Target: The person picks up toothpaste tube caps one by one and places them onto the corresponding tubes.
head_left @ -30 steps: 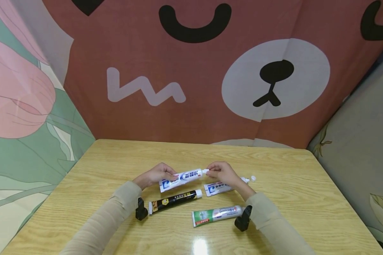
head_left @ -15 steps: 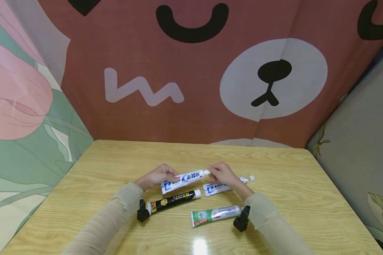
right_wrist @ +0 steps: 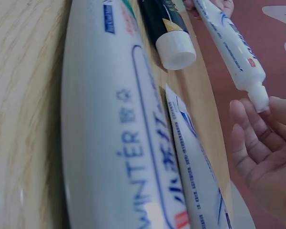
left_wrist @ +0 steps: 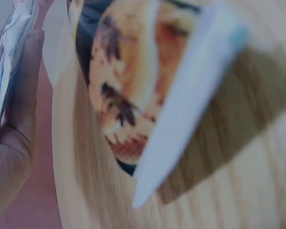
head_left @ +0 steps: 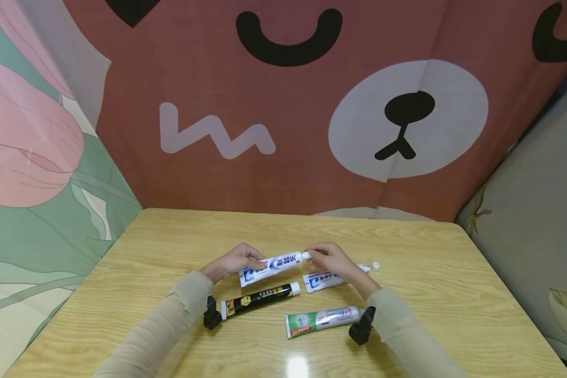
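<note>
My left hand grips the flat end of a white and blue toothpaste tube, thumb on top, and holds it above the table. My right hand pinches the white cap at the tube's other end. Below the right hand lies a second white and blue toothpaste tube, partly hidden by that hand and wrist. Past its nozzle sits a loose white cap. A black toothpaste tube with a white cap lies nearer, beside my left wrist.
A green and silver toothpaste tube lies at the front, its cap end by the black wrist camera on my right arm. All rest on a wooden table. A printed bear cloth hangs behind the table's far edge.
Both hands keep nearly the same place on the held tube. The right fingers shift slightly around the cap. The tubes on the table stay where they were.
</note>
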### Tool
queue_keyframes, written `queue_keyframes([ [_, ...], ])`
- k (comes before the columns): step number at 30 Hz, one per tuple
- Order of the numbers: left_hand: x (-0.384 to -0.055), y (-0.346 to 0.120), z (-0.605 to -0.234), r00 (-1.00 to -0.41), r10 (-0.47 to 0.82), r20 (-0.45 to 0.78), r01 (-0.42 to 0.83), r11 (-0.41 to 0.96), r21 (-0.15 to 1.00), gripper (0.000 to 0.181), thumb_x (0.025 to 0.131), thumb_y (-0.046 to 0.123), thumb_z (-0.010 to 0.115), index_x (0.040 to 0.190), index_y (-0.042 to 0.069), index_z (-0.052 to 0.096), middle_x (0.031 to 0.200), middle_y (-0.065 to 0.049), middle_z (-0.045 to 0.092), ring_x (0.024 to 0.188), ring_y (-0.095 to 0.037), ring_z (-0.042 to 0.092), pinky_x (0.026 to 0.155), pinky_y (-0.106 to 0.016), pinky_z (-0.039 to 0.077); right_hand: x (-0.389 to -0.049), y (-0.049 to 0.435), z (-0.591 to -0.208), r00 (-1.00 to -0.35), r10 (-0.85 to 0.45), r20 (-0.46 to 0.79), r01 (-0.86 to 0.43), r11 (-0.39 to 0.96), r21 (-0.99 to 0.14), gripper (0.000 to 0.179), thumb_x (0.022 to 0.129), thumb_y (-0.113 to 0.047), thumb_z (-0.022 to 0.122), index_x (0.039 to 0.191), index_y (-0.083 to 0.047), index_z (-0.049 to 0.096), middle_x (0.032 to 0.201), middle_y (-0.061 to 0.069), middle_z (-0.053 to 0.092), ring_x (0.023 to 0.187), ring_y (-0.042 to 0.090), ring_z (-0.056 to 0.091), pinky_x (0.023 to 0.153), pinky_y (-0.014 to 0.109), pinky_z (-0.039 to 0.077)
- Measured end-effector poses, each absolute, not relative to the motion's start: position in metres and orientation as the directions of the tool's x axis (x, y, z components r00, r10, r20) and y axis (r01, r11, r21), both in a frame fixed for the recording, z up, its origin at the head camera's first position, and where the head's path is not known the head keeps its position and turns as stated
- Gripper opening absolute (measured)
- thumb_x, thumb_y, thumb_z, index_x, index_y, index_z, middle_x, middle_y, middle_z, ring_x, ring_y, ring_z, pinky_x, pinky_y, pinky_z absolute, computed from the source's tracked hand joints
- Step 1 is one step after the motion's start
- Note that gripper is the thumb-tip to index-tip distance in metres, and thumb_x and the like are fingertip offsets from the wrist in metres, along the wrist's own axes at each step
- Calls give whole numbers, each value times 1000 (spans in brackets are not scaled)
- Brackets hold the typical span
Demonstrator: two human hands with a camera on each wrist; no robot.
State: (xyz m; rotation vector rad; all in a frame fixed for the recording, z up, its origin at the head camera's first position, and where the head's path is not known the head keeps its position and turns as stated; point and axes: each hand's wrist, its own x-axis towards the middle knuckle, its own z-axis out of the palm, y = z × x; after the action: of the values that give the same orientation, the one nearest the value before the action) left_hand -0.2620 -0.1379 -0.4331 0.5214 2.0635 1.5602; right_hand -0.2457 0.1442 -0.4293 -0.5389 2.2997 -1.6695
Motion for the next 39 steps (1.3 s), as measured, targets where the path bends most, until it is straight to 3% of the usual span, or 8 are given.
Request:
queue_keyframes([
  [2, -261, -138, -433, -804, 572, -162, 4, 277, 961, 22, 83, 4, 63, 98, -13, 63, 81, -11, 68, 61, -12, 60, 56, -24, 48, -246, 145, -429, -887, -461, 15, -144, 246, -959, 31, 95, -8, 47, 116, 14, 51, 94, 30, 59, 80, 38, 59, 70, 42, 52],
  [5, -259, -138, -432, -802, 575, -162, 5, 277, 961, 23, 83, 5, 63, 98, -13, 64, 81, -11, 68, 61, -12, 60, 56, -24, 49, -245, 145, -429, -897, -442, 15, -124, 220, -968, 29, 93, -5, 49, 113, 15, 52, 92, 30, 60, 80, 38, 60, 73, 43, 51],
  [12, -258, -135, -433, -799, 584, -147, 23, 273, 962, 22, 83, 7, 64, 97, -10, 65, 79, -10, 68, 61, -12, 60, 56, -25, 49, -241, 141, -422, -932, -362, 19, -123, 266, -956, 21, 93, -6, 49, 89, 13, 58, 71, 26, 59, 54, 15, 55, 53, 29, 50],
  [17, -259, -137, -436, -801, 583, -139, 26, 265, 964, 22, 83, 6, 64, 97, -11, 65, 80, -9, 68, 62, -12, 60, 57, -24, 48, -241, 139, -424, -935, -356, 14, -137, 323, -936, 23, 94, -9, 48, 88, 10, 60, 71, 27, 58, 55, 18, 54, 51, 32, 49],
  [24, -258, -138, -432, -821, 556, -132, 25, 267, 963, 23, 83, 4, 63, 98, -12, 64, 82, -11, 68, 61, -12, 59, 56, -24, 48, -241, 142, -425, -916, -397, 47, -154, 241, -958, 24, 93, -5, 49, 104, 15, 56, 82, 30, 59, 68, 27, 60, 64, 40, 52],
  [33, -257, -134, -433, -816, 566, -115, 53, 272, 961, 21, 82, 5, 64, 96, -11, 65, 79, -7, 68, 61, -11, 58, 58, -24, 48, -240, 141, -427, -936, -353, 6, -142, 360, -922, 39, 96, -20, 47, 75, 12, 54, 56, 11, 51, 47, 12, 40, 44, 23, 37],
  [37, -257, -134, -433, -817, 562, -125, 49, 284, 958, 20, 82, 6, 64, 96, -9, 66, 79, -8, 68, 60, -11, 58, 57, -25, 48, -239, 142, -425, -936, -352, -3, -147, 398, -906, 43, 96, -25, 47, 74, 11, 55, 56, 11, 51, 47, 13, 41, 46, 26, 39],
  [39, -257, -134, -433, -819, 560, -127, 47, 287, 957, 21, 83, 6, 64, 97, -9, 66, 81, -9, 69, 60, -11, 59, 57, -25, 48, -237, 143, -424, -931, -366, 11, -162, 384, -909, 39, 96, -23, 47, 82, 12, 59, 62, 15, 56, 51, 17, 48, 50, 31, 45],
])
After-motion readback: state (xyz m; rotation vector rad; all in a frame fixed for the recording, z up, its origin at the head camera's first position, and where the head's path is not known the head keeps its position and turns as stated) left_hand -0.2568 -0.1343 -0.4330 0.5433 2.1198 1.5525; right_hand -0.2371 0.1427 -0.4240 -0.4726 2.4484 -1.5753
